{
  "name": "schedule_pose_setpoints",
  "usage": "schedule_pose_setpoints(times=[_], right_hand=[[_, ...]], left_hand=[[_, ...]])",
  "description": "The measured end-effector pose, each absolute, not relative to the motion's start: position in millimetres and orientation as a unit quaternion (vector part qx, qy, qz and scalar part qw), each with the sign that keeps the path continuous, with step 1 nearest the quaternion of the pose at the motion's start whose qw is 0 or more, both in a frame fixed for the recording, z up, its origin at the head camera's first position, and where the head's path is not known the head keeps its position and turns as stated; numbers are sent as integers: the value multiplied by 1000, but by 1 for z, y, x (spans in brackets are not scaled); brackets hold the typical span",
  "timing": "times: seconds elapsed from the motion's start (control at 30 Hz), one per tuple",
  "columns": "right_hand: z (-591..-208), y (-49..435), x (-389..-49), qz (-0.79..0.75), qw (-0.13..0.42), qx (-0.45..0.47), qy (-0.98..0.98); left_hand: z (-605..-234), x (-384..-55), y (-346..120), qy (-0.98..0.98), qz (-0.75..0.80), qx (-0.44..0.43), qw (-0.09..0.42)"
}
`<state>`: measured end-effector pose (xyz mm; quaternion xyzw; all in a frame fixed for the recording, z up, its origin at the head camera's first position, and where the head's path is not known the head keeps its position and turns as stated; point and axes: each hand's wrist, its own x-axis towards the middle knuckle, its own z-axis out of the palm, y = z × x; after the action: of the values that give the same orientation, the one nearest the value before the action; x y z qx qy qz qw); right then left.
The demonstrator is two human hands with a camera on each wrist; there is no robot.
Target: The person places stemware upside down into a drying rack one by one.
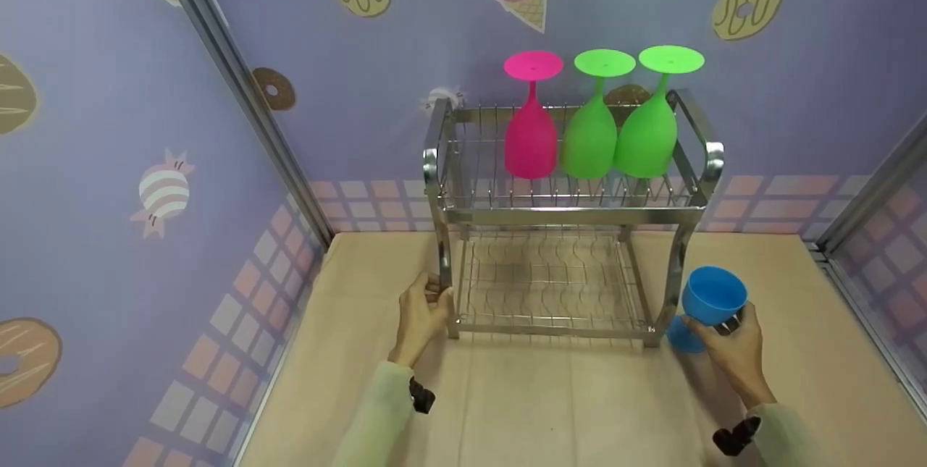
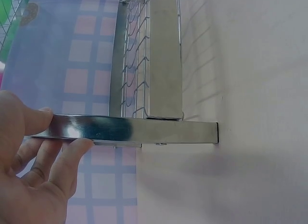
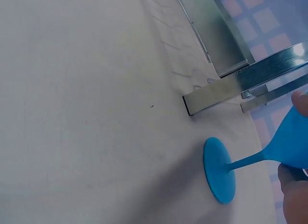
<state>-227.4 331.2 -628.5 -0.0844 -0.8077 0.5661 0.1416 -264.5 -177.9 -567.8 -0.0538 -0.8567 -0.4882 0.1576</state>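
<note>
A two-tier metal dish rack [image 1: 565, 216] stands on the table. My left hand [image 1: 421, 315] pinches its front left post, thumb on one side and fingers on the other, as the left wrist view shows up close. Beside the rack's right front leg, my right hand [image 1: 740, 355] holds a blue plastic goblet [image 1: 713, 295] by the bowl, mouth up. In the right wrist view the goblet's round foot [image 3: 220, 171] is close to the tabletop, near the rack's leg [image 3: 216, 95]. Upside down on the top tier are a pink goblet [image 1: 531, 141] and two green goblets [image 1: 590, 141].
The lower tier's wire shelf [image 1: 550, 286] lies low over the table [image 1: 521, 402]. Patterned walls [image 1: 376, 90] rise behind and at both sides, with a metal corner strip [image 1: 246, 98] on the left. Each wrist wears a black strap mount [image 1: 735, 438].
</note>
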Motion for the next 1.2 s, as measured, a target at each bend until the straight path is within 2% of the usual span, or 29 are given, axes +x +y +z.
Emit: schedule_pose_setpoints(times=[0.33, 0.57, 0.97, 1.2], right_hand=[[-614, 335, -216, 555, 162, -77, -813], [-593, 330, -203, 546, 190, -68, -813], [-560, 320, -187, 474, 252, -5, -844], [-551, 300, -190, 420, 310, 82, -849]], left_hand=[[-565, -266, -182, -848, -511, -36, 138], [-559, -264, -186, -844, -526, -16, 103], [-532, -253, -181, -817, -550, -51, 167], [-517, -240, -161, -816, -542, -132, 151]])
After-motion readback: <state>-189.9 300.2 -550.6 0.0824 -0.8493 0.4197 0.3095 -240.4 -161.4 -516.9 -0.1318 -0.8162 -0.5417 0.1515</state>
